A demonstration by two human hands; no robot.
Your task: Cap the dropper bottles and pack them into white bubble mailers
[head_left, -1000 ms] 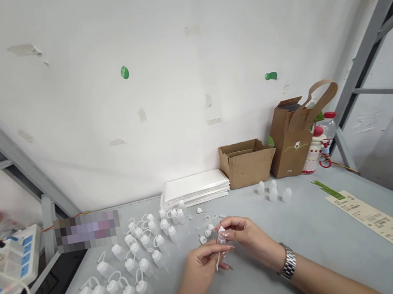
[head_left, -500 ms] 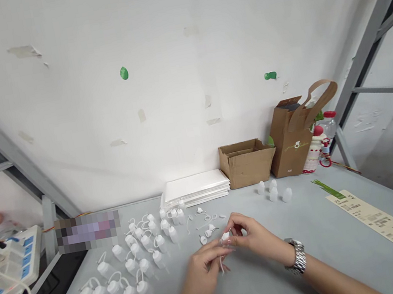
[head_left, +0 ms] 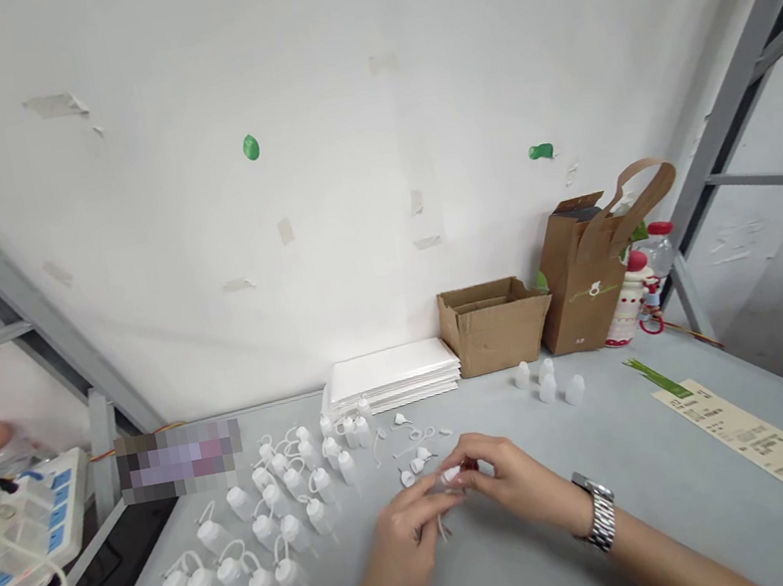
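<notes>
Both my hands meet over the front middle of the table around a small white bottle cap (head_left: 452, 474). My left hand (head_left: 408, 524) is closed around its lower end, and my right hand (head_left: 506, 477) pinches it from the right with thumb and fingers. A thin white strap (head_left: 444, 528) hangs below the fingers. Whether a bottle sits under the cap is hidden by my fingers. Just beyond my hands lie loose white caps (head_left: 408, 478) and thin straps (head_left: 420, 433). To the left stand several small white squeeze bottles (head_left: 290, 576) with looped straps.
Several capless bottles (head_left: 547, 390) stand at the back right. Behind are a stack of white boards (head_left: 391, 374), an open cardboard box (head_left: 501, 334) and a brown paper bag (head_left: 577, 291). A long printed paper strip (head_left: 767, 444) lies at right; a power strip (head_left: 60, 523) is at left.
My right fingers have shifted slightly around the cap, which now looks more tilted. The view has moved a little; the bottles on the table stay put.
</notes>
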